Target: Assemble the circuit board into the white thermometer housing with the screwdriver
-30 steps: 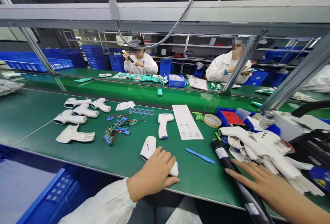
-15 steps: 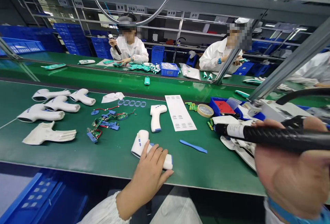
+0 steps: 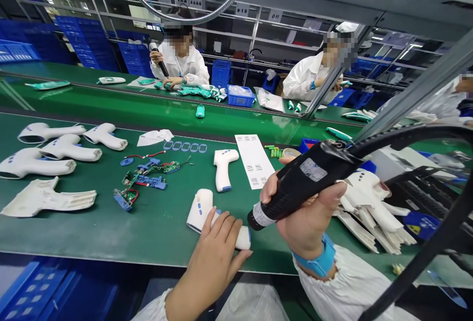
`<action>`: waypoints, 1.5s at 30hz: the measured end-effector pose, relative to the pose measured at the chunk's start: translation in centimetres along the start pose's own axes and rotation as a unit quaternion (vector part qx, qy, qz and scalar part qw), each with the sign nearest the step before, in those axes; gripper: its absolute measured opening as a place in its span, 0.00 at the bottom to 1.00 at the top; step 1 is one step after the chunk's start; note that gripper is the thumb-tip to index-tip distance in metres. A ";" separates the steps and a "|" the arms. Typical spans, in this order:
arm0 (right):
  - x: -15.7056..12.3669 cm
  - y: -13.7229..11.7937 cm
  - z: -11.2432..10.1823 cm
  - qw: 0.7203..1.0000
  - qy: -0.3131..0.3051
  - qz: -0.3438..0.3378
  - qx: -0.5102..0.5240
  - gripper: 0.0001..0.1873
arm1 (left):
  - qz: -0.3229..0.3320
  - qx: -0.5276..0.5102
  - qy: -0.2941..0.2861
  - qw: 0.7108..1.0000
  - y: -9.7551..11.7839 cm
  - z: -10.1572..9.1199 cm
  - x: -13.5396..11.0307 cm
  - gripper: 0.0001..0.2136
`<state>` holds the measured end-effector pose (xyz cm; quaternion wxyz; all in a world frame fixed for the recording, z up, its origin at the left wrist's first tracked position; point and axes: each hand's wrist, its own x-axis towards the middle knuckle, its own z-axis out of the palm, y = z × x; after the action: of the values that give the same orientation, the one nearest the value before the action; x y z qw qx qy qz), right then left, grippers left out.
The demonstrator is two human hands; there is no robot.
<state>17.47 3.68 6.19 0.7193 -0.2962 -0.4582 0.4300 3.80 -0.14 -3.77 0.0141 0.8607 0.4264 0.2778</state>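
At the far left of the green table, four white gun-shaped housings lay grouped, with an open half-shell nearer the person. Next came a cluster of circuit boards with red wires. In the middle, the left hand was closed over the handle of a white casing on the table, fingers close together. Just beyond lay a second casing, then a printed white sheet. The right hand was wrapped around a black corded tool, its tip near the handle's end; whether they touched was unclear. Farther right, white shell pieces lay heaped.
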 end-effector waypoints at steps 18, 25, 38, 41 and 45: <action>-0.4 1.3 -0.1 0.995 -0.084 0.038 -0.028 0.34 | -0.004 -0.010 -0.008 1.000 0.1 -0.1 0.2 0.20; -0.2 1.6 -0.1 0.997 -0.071 0.033 -0.005 0.34 | -0.004 -0.012 -0.010 1.000 -0.1 -0.2 0.1 0.19; -0.6 -5.2 -4.7 0.990 -0.047 -0.063 -0.118 0.27 | -0.120 0.088 -0.004 0.989 3.2 1.2 2.1 0.07; -1.2 -6.0 -7.1 0.980 -0.062 -0.067 -0.174 0.23 | -0.121 0.091 0.014 0.988 3.2 1.4 2.2 0.08; -1.5 -7.4 -10.4 0.940 -0.146 -0.042 -0.306 0.18 | -0.079 0.042 0.027 0.996 2.4 1.1 1.5 0.07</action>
<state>29.29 -1.35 7.47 0.5368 -0.4163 -0.6797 0.2767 6.78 -0.33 -3.34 -0.0115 0.8167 0.5041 0.2806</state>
